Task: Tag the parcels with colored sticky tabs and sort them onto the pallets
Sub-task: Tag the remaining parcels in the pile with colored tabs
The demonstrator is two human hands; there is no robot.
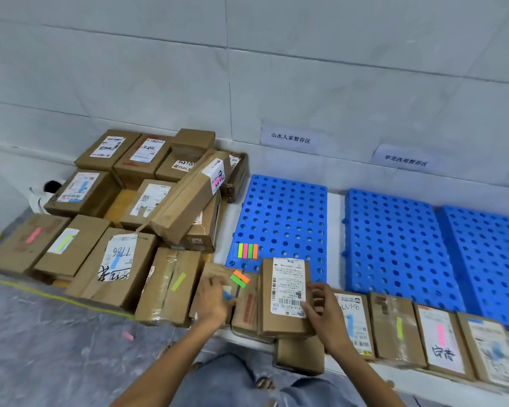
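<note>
The right hand (321, 308) grips the white-labelled parcel (285, 289) by its right edge, with the fingers curled round it. The parcel stands tilted up on other boxes. Just left of this parcel, the left hand (215, 301) lies on a flat parcel (215, 271) that carries an orange and a green tab (239, 278). A blue tab (227, 295) shows at its fingertips, but the fingers are blurred, so I cannot tell whether they pinch it or only rest there.

To the right of the labelled parcel, a row of tagged parcels (394, 327) lies flat, with blue, green and pink tabs on them. Just beyond the labelled parcel, the pad of sticky tabs (247, 251) sits on the near corner of a blue pallet (282, 207). Two more pallets (394, 242) lie beyond and to the right. Farther left is a pile of parcels (147, 207), several of them tagged. Farthest off, two paper signs (290, 138) hang on the wall.
</note>
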